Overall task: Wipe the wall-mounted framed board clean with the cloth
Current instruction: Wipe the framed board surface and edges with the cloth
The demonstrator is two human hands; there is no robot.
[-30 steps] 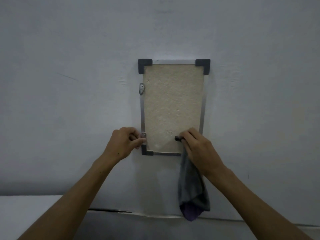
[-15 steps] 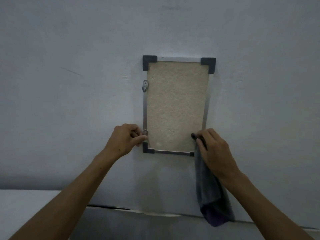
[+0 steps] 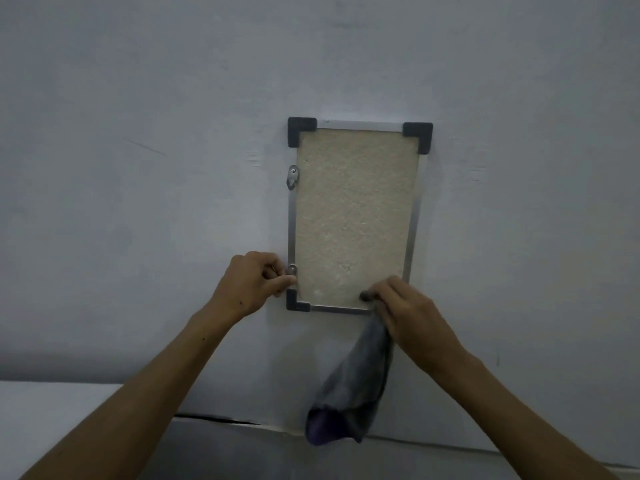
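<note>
A framed board (image 3: 353, 216) hangs on the pale wall: a beige textured panel in a thin metal frame with dark corner caps. My right hand (image 3: 408, 313) grips a grey cloth (image 3: 356, 386) and presses its bunched end against the panel's lower right, just above the bottom rail. The rest of the cloth hangs down below the frame, with a purple fold at its lowest point. My left hand (image 3: 252, 282) has its fingers curled at the frame's left edge near the lower metal clip (image 3: 292, 270), thumb against the frame.
A second metal clip (image 3: 293, 176) sits higher on the frame's left side. Under the board, a white ledge (image 3: 69, 403) runs along the foot of the wall, with a dark crack (image 3: 214, 419) at the joint.
My right hand swept the cloth right to the lower right corner, then back left a little along the bottom. The hanging cloth swung with it. My left hand stayed at the lower clip.
</note>
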